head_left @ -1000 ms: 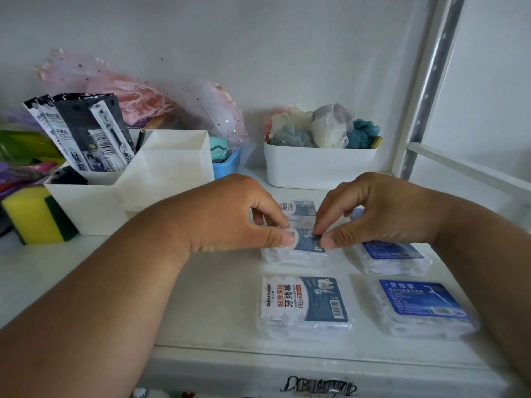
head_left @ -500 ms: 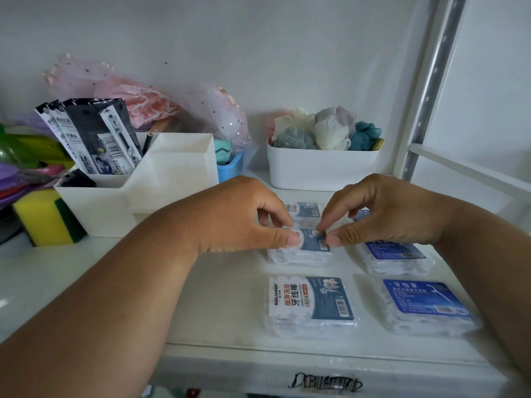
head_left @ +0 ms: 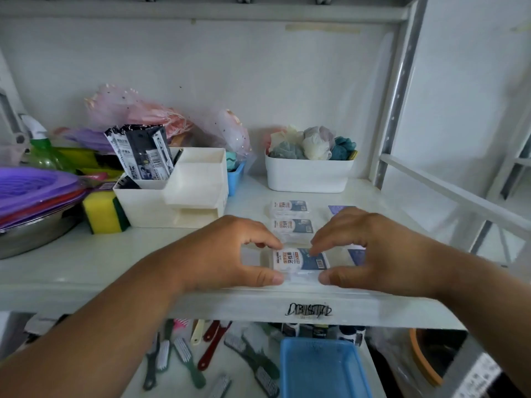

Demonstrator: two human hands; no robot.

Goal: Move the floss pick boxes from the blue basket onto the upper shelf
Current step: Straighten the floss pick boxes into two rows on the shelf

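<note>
Two hands (head_left: 298, 258) pinch one box (head_left: 300, 261) — clear, flat, rectangular.

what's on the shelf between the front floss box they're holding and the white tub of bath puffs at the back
In the head view, two more floss pick boxes lie in a row: a middle box and a rear box, between the front box and the white tub.

White shelf (head_left: 86, 262): floss boxes (head_left: 293, 226), perhaps five.

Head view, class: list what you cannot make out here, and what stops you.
- Right column of boxes: mostly hidden behind the right hand; count unclear.
- Blue basket: cut off by the bottom edge; contents uncertain.
- Front box: small print too tiny to read.
- Left hand: fingertips touch the box; firmness of grip unclear.
</note>
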